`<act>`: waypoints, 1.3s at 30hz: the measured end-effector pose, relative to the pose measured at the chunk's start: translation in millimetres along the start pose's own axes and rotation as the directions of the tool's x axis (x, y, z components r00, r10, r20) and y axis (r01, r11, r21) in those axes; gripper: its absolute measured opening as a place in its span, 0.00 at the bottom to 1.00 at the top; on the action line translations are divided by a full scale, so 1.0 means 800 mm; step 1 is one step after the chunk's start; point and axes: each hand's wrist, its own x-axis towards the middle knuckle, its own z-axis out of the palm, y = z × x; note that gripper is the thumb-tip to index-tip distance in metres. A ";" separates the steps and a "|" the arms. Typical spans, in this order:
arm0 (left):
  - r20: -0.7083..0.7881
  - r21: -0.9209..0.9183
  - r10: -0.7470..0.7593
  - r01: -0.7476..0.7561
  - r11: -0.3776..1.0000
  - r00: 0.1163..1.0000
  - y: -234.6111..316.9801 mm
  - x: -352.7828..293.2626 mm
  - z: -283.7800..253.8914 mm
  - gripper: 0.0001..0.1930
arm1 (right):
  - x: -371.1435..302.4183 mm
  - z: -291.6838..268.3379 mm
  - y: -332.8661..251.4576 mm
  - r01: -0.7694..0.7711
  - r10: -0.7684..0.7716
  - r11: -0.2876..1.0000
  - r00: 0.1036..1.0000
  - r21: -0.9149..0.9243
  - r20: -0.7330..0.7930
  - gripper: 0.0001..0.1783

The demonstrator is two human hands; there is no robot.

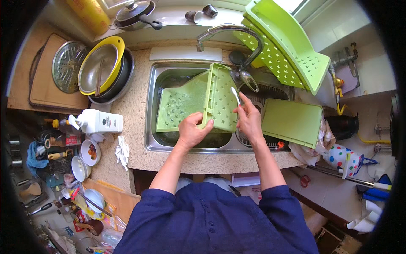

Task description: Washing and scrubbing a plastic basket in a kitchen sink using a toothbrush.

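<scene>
Over the left basin of the steel sink [151,139], my left hand [193,131] is closed on the near edge of a light green plastic rack piece [220,101] with rows of small holes. Part of this piece lies low in the basin and looks wet, while one side stands upright. A white toothbrush [235,95] is pinched in the fingers of my right hand [249,120]. Its head points away from me, beside the holed upright side. Whether the bristles touch the plastic I cannot tell.
A curved faucet [253,46] arches behind the basins. Another green holed rack piece [292,55] leans at the back right, and a flat green panel [292,122] lies right of the sink. A white pump bottle [99,121], bowls [89,152] and stacked basins [120,80] occupy the left.
</scene>
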 end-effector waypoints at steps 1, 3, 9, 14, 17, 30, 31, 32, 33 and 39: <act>-0.007 0.017 0.025 -0.025 1.000 1.000 0.000 0.002 -0.001 0.15 | -0.002 0.006 -0.017 0.048 -0.048 0.999 0.999 0.013 0.018 0.20; 0.000 0.017 0.051 -0.051 0.999 0.999 0.004 0.000 0.004 0.15 | -0.005 0.011 -0.032 0.086 -0.086 0.996 0.996 0.012 0.022 0.22; -0.025 0.061 0.045 -0.043 0.997 0.999 0.005 -0.008 0.020 0.14 | 0.021 0.030 -0.058 0.291 -0.250 0.876 0.956 -0.384 0.156 0.21; -0.125 -0.004 0.044 -0.045 0.999 0.991 0.000 -0.011 0.027 0.13 | -0.053 0.028 -0.034 0.340 -0.279 0.867 0.937 -0.363 0.212 0.23; -0.119 0.014 0.051 -0.050 0.999 0.992 0.006 -0.017 0.030 0.13 | 0.001 0.036 -0.058 0.276 -0.190 0.803 0.959 -0.528 0.211 0.24; -0.254 0.007 -0.005 0.007 1.000 0.967 0.020 -0.005 0.018 0.11 | -0.038 0.004 -0.053 0.109 -0.078 0.988 0.966 -0.111 0.248 0.23; -0.258 -0.042 -0.048 0.039 0.998 0.965 0.019 0.000 0.013 0.13 | -0.035 0.005 -0.054 0.003 -0.014 0.996 0.992 0.085 0.126 0.23; -0.262 -0.088 -0.093 0.073 0.993 0.961 0.019 0.004 0.008 0.14 | -0.025 0.006 -0.042 -0.017 0.006 0.979 0.998 0.202 0.057 0.25; -0.269 -0.083 -0.091 0.071 0.994 0.959 0.020 0.009 0.001 0.14 | -0.017 0.002 -0.031 -0.036 0.041 0.952 0.999 0.303 -0.011 0.24; -0.184 -0.185 -0.183 0.148 0.971 0.966 0.019 0.045 -0.028 0.24 | 0.078 -0.036 0.046 -0.111 0.302 0.896 0.863 0.431 -0.405 0.14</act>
